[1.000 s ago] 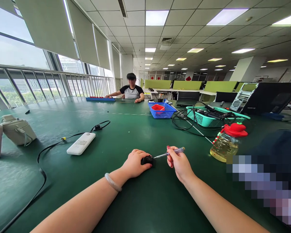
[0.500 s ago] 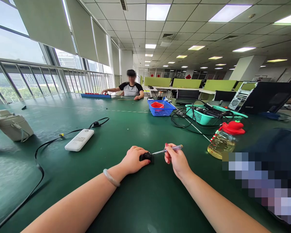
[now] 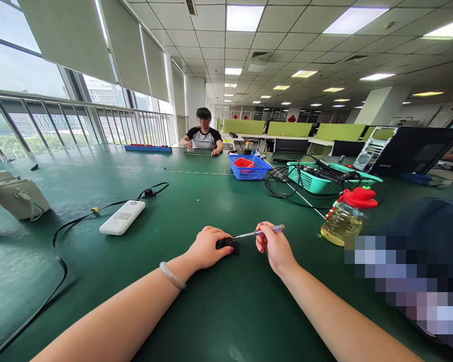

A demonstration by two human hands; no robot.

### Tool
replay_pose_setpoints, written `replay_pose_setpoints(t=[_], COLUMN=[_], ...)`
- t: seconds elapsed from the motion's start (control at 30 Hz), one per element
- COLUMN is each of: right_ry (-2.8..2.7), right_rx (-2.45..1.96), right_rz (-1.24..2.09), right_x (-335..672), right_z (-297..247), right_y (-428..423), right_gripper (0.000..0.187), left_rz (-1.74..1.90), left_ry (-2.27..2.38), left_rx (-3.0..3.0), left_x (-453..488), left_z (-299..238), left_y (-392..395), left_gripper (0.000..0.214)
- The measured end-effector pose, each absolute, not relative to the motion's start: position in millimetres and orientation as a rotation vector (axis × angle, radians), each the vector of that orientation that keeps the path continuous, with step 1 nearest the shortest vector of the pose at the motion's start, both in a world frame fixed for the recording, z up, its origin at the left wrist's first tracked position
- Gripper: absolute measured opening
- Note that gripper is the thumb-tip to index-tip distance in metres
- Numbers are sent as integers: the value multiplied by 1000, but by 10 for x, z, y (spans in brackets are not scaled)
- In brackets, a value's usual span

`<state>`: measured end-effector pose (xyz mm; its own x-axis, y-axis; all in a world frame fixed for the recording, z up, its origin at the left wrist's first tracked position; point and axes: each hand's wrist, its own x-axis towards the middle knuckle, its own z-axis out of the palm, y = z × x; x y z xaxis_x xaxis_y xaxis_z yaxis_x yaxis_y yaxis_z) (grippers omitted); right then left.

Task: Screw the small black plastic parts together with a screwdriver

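Note:
On the green table (image 3: pixel 226 306), my left hand (image 3: pixel 209 247) is closed around a small black block-like part (image 3: pixel 226 243), thumb in front and fingers behind. Its exact kind is too small to make out. Between thumb and fingers of my right hand (image 3: pixel 272 244) is a slim screwdriver (image 3: pixel 257 233) with a clear handle and a thin metal shaft. The shaft points left, and its tip is at the upper right edge of the black part. Whether the tip touches it I cannot tell.
A white power bank (image 3: pixel 123 217) and a black cable (image 3: pixel 64 261) lie to the left. Rightward stand a red-lidded bottle (image 3: pixel 342 221), a teal basket (image 3: pixel 313 181) of cables and a blue basket (image 3: pixel 249 171). A person (image 3: pixel 203 137) sits across the table.
The screwdriver tip has shifted slightly up and left on the black part. Across the table, the person's arm has drawn back from the blue tray. My left hand keeps its hold.

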<state>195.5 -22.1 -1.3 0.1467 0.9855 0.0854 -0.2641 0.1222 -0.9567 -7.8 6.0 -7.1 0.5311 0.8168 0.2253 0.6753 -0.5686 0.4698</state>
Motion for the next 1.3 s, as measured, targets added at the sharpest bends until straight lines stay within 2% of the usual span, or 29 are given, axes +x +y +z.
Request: replay_pose_setpoints(t=[0.13,0.37,0.53,0.8,0.97,1.13,1.23,1.3], right_ry=[-953,-1043,-1360,-1533,-1552,-1460,-1377,-1331], right_rx=[-1004,-997,-1011,-1063,-1161,-1169,-1145,-1126], right_rz=[1169,1181,1145,1124,1038,1079,1035,977], right_x=[1998,2033,2161,2346,2301,2052,1837,1709], right_z=[-19,-29,28,124,266,374,294,195], right_y=[-203,-194,-182,-129,67,412,572,621], right_gripper=[14,12,9,26,28,18,20,30], left_rz=[617,614,617,612,607,595,593,596], left_ry=[1234,1245,1238,1242,1238,1265,1262,1257], left_rx=[2439,2441,2442,2436,2421,2426,2431,2431], left_x=[-77,-77,-77,-84,-91,-87,-91,-97], left_z=[-74,-78,-80,-82,-73,-39,-40,-50], left_y=[57,62,72,82,79,65,64,68], left_gripper=[34,33,32,32,32,32,33,34])
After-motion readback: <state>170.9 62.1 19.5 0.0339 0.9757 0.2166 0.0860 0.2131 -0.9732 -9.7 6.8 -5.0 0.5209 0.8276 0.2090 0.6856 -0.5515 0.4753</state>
